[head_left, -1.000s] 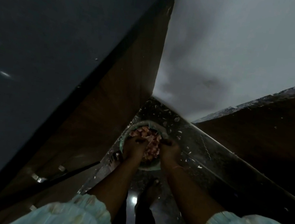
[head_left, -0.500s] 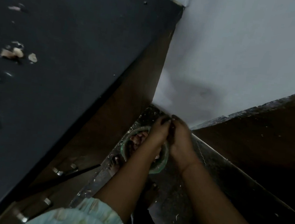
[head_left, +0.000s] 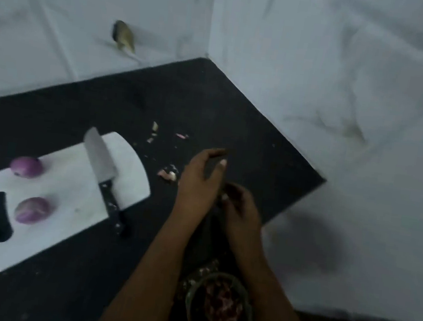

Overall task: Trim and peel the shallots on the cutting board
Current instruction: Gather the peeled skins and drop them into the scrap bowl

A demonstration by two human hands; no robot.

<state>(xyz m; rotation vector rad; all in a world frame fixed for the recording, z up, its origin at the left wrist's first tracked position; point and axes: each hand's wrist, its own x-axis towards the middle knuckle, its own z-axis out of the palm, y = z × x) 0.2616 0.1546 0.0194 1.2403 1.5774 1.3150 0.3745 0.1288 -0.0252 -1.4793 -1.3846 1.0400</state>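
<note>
Nearest, below the counter's near right corner, a round bowl (head_left: pixel 215 311) holds reddish-purple peelings. Above it the two forearms reach over that corner of the black counter (head_left: pixel 212 101). The right hand (head_left: pixel 241 212) has its fingers curled; whether they pinch anything is lost in the blur. The left hand (head_left: pixel 198 180) touches it, fingers loosely bent and slightly apart, gripping nothing I can see. Just beyond the left hand lie scraps of peel (head_left: pixel 167 174). Toward the counter's left edge sits a white cutting board (head_left: pixel 72 196) with two peeled purple shallots (head_left: pixel 26 167) (head_left: pixel 31 209) and a black-handled knife (head_left: pixel 102 171), its handle overhanging the board's near edge. Farthest, white walls meet at the counter's far corner.
</note>
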